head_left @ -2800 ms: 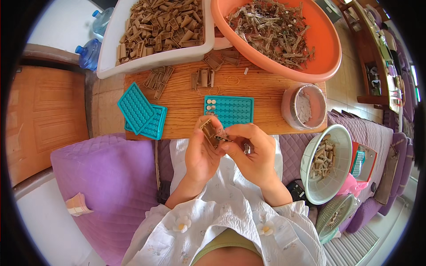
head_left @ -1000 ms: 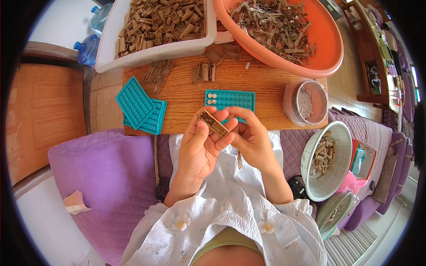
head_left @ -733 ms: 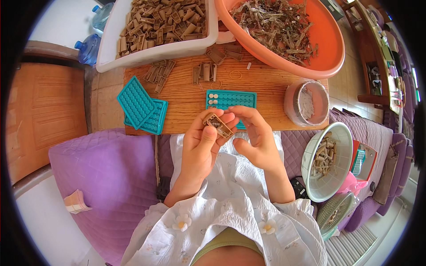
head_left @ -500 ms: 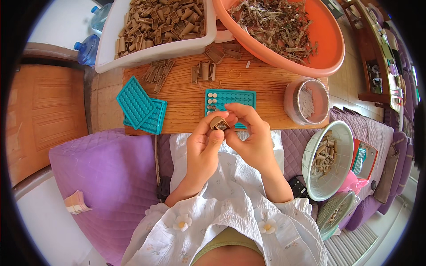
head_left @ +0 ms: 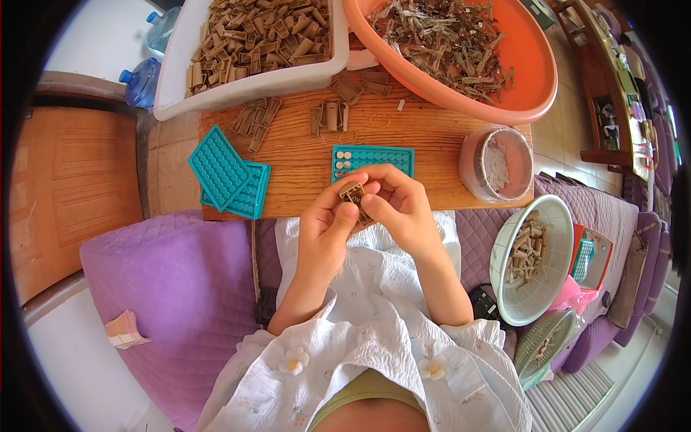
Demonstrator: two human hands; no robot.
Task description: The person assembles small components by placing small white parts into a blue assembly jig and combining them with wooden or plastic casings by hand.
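Above my lap, at the table's near edge, a small brown plastic casing is held with its open side partly showing. My left hand closes on it from the left, thumb pressed to its near side. From the right, my right hand also grips it, thumb on the casing and fingers curled over its far side. Small parts inside it are too fine to make out. Just beyond my fingers lies a teal tray of round pockets, with several small silvery-white discs at its left; my hands cover its near part.
Two stacked teal trays lie at left. Brown casings sit loose on the wooden table. Behind stand a white bin of casings and an orange basin of clear pieces. A round tub and pale-green basin are at right.
My right fingers have moved left and closed in over the casing, the thumb now pressing on it. The casing has turned, showing more of its open side.
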